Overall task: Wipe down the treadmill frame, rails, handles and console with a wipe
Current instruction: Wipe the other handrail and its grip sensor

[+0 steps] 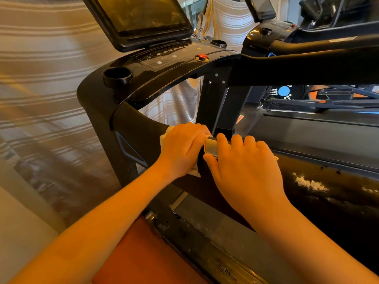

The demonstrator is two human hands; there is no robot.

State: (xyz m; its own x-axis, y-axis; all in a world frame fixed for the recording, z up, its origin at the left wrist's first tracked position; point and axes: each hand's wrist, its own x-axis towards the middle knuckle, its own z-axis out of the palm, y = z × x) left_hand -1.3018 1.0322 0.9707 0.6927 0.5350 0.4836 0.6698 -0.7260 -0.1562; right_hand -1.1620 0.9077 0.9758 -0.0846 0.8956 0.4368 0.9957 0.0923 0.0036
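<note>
Orange flooring (131, 253) shows at the bottom edge, and next to it runs the dusty side rail (205, 242) of a black treadmill. Both bare forearms reach up from that edge to the handle (139, 128) that curves down from the left end of the console.

The left hand (184, 146) lies over the handle with its fingers curled down round the far side, gripping a pale wipe (165, 136) against it. The wipe peeks out past the knuckles on the left and again below the wrist. Just beside it, the right hand (244, 165) also grips the handle, with fingers bent over the top and the thumb tucked underneath. Between the two hands a silver plate (211, 147) on the handle shows, touched by the right thumb and forefinger.

Right of the hands, the dark belt (338, 212) carries a patch of white dust (309, 183).

Farther off, the console (174, 64) holds a red stop button (202, 56) near its middle and a cup holder (117, 76) at its left corner. A dark, smudged screen (141, 15) tilts up above it. A second machine (307, 48) stands to the right, and striped curtains (41, 58) hang behind everything.
</note>
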